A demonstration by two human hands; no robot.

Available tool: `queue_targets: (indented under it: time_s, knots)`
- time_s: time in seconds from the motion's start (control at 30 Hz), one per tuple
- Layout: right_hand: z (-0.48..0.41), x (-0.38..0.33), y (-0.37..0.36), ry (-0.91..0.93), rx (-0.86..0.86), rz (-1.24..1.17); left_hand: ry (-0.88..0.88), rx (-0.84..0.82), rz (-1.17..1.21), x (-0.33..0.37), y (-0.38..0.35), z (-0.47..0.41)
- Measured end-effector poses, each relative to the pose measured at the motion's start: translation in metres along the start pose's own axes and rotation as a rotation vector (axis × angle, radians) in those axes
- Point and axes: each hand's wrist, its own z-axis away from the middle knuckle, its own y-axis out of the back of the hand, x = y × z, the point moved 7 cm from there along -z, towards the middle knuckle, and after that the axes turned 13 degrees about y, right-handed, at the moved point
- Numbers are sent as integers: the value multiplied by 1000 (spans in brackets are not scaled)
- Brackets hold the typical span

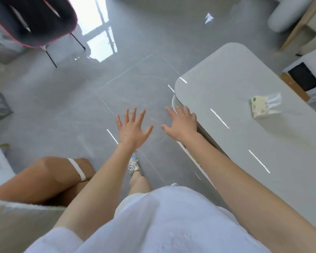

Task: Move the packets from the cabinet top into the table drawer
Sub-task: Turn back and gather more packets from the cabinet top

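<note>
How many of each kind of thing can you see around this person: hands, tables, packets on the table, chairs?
Hands: 2, left hand and right hand, both open and empty
Tables: 1, white table
Packets on the table: 1, floral packet
Chairs: 1, dark chair
Total: 5

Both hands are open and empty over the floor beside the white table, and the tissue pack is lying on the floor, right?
Not quite. The head view shows the tissue pack lying on the white table, not on the floor. The rest holds: left hand and right hand are open and empty beside the table.
</note>
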Motion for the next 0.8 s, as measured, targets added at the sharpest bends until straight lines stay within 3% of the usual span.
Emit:
queue_targets:
  time_s: [0.4, 0.8]
  knots:
    - [-166, -249, 14, 273, -91, 91, 425, 64, 147, -271, 70, -87]
    - [-307, -431, 15, 569, -228, 307, 775, 73, 349, -439, 91, -149]
